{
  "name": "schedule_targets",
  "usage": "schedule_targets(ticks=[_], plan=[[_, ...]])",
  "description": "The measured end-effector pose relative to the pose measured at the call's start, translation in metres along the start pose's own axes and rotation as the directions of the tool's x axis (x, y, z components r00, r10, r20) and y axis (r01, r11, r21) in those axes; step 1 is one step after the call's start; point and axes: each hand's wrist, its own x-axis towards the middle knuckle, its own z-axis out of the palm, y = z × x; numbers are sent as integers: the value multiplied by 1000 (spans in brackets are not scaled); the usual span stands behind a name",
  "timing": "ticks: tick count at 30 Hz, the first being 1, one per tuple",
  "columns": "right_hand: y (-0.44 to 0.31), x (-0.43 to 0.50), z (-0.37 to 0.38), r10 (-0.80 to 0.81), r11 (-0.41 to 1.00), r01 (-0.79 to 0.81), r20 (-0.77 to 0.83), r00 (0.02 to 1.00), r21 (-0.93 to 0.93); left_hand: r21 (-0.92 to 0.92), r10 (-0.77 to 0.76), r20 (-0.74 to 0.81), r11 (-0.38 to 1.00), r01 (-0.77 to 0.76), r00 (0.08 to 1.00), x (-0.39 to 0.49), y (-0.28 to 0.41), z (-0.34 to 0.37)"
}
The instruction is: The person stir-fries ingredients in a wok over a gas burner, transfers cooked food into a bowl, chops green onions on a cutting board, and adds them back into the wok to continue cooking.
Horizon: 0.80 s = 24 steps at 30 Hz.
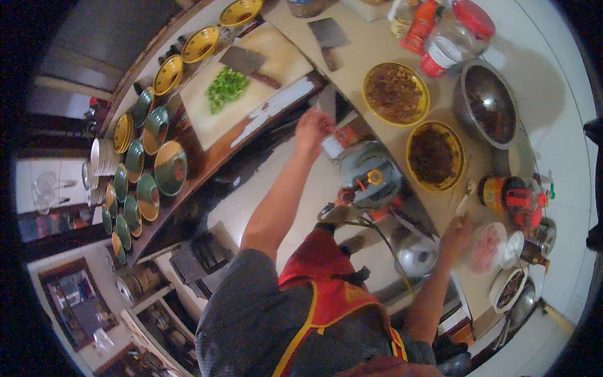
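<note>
My left hand (313, 129) is stretched forward over the gap between the counters, beside a greyish flat thing (326, 102); whether it grips this is unclear. My right hand (457, 235) is blurred at the right counter's edge, near a pale, spoon-like utensil (466, 197) and left of a bowl of pinkish food (487, 247); its grip cannot be made out. On the cutting board (198, 118) lie chopped green leaves or scallions (226, 89) and a cleaver (242, 59). Two yellow-rimmed bowls of brown food (396, 94) (435, 155) stand on the right counter.
Another cleaver (327, 35) lies at the top. Green and yellow bowls (170, 167) crowd the left counter. A steel bowl (487, 103), a red-lidded jar (459, 37) and bottles (525, 202) line the right side. A gas cylinder (370, 176) stands below.
</note>
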Motion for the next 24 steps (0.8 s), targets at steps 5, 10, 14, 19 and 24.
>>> schedule_targets(ticks=[5, 10, 14, 19, 24], plan=[[15, -61, -27, -53, 998, 56, 160, 986, -15, 78, -9, -46, 997, 13, 999, -22, 7, -21], [-81, -89, -78, -86, 961, -114, 662, 745, 254, 122, -82, -84, 988, 92, 993, -49, -5, -63], [-182, -75, -135, -691, 634, 184, 444, 570, 751, 59, -185, -2, 981, 185, 983, -80, 3, -76], [-260, -103, -213, -912, 375, 107, 346, 220, 921, 167, -188, -113, 964, 206, 976, -145, 36, -77], [-300, -94, -276, -199, 979, -96, 951, -237, 181, 111, -136, -88, 983, 145, 987, -187, 60, -126]])
